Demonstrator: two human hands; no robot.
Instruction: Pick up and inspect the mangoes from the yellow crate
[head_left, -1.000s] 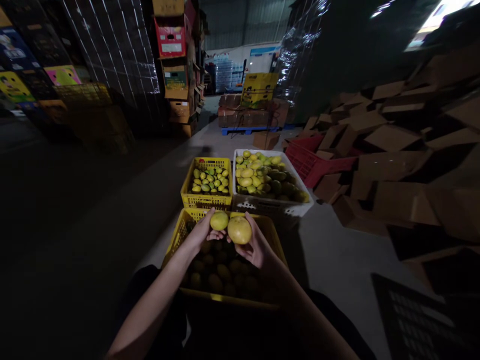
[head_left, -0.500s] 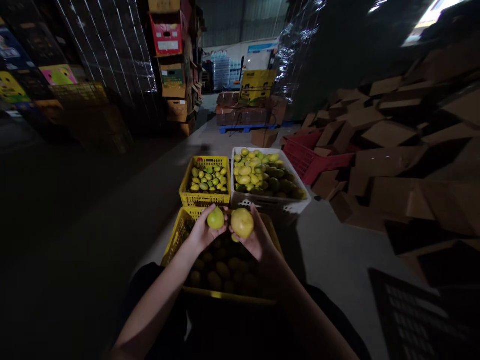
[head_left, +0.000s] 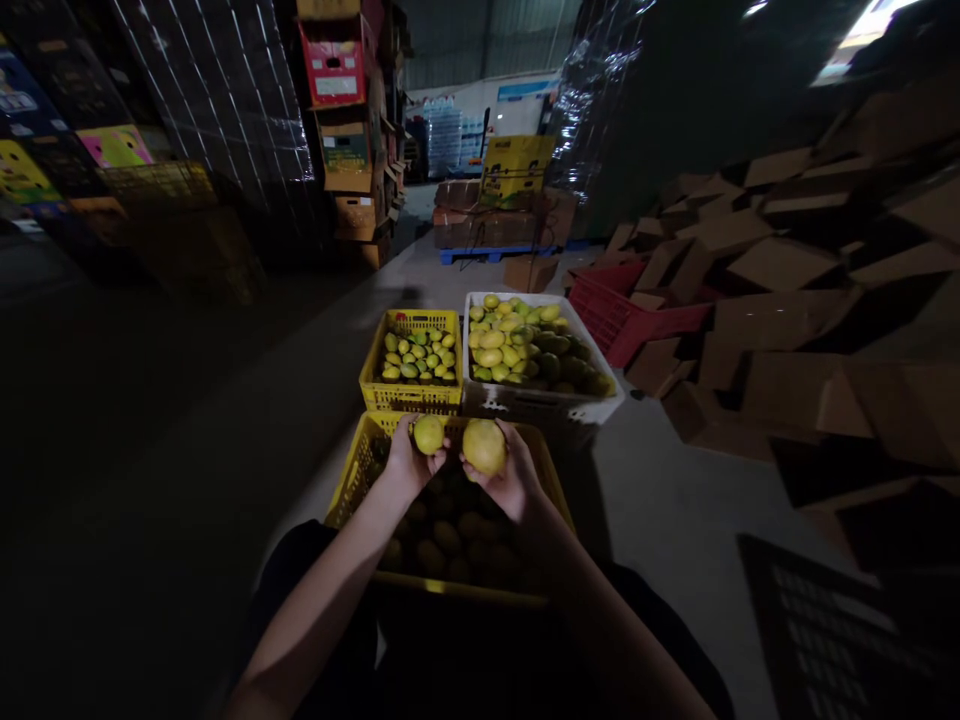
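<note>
Hands and fruit: compared with the earlier frames, the two held fruits had drawn slightly apart and a little higher. The smaller fruit had turned from its long side to a rounder view. Neither had been put down.

Cardboard boxes: a loose heap filled the right side of the frame, with a red crate at its near left edge.

Near yellow crate: it sat at the lower centre, under the hands, its inside in deep shadow. Dark rounded fruit showed in it.

White crate: just right of centre, beyond the near crate, it was heaped with yellow and green fruit, partly shaded.

Far yellow crate: just left of the white one, it held a layer of smaller yellow-green fruit.

Right hand: at the centre, its fingers were curled beneath and around the larger fruit, open only as wide as the fruit.

Left hand: just left of centre, it cupped the smaller fruit, fingers below and thumb side behind. How firmly either hand pressed could not be told.

Held fruits: both hung above the near yellow crate's far end, side by side, a narrow gap between them.
</note>
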